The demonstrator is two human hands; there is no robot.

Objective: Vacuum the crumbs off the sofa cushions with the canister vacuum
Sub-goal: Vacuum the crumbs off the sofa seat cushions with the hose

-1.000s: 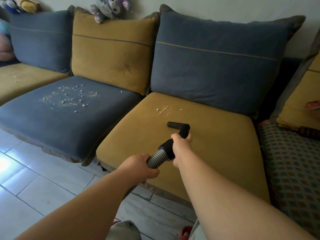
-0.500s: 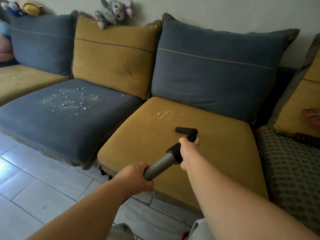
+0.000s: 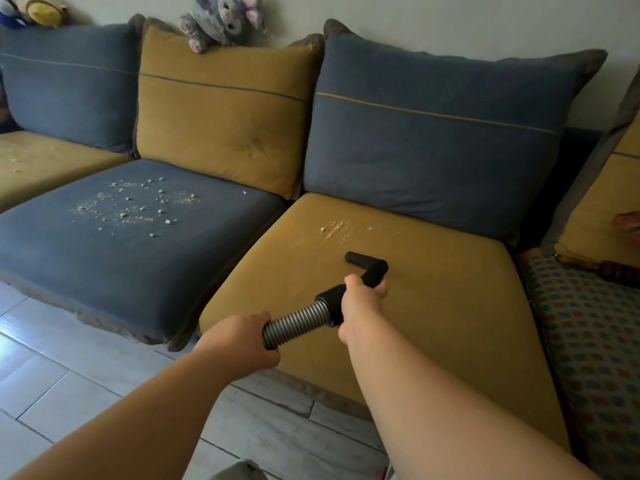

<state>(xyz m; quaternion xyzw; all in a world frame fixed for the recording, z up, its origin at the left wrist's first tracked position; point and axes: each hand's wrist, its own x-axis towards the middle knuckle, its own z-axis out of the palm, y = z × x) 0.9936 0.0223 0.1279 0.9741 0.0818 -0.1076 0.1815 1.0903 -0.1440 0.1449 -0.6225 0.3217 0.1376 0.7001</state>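
Both hands clamped on the vacuum line. Right hand (image 3: 360, 303) wrapped around the black handle (image 3: 334, 297) just behind the bend; left hand (image 3: 242, 341) fisted around the ribbed grey hose (image 3: 298, 323) lower down, near the cushion's front edge. Arms bare, reaching in from bottom of frame.

Nozzle (image 3: 362, 259): short black tube, turned off the handle at an elbow, pointing left and slightly away from the person. Sits low over the mustard seat cushion (image 3: 433, 306); cannot tell whether it touches the fabric.

Crumbs, near patch (image 3: 334, 232): small pale scatter on the mustard seat, just beyond the nozzle tip, toward the backrest. Nozzle and patch apart.

Crumbs, big patch (image 3: 135, 206): wide spread of white bits and fine yellow flecks across the middle of the blue seat cushion (image 3: 104, 271), next seat to the left. One stray fleck near that seat's back right corner.

Crumbs, far patch (image 3: 15, 161): faint scatter on the mustard seat at far left, mostly cut off by the frame.

Backrests alternate: blue back cushion (image 3: 433, 161) behind the mustard seat, mustard back cushion (image 3: 221, 126) behind the blue seat. Grey plush toy (image 3: 221, 22) lies on top of the mustard back cushion against the wall. Checked cover (image 3: 588, 341) on the seat to the right. Pale tiled floor (image 3: 69, 375) in front of the sofa. Canister body not identifiable.
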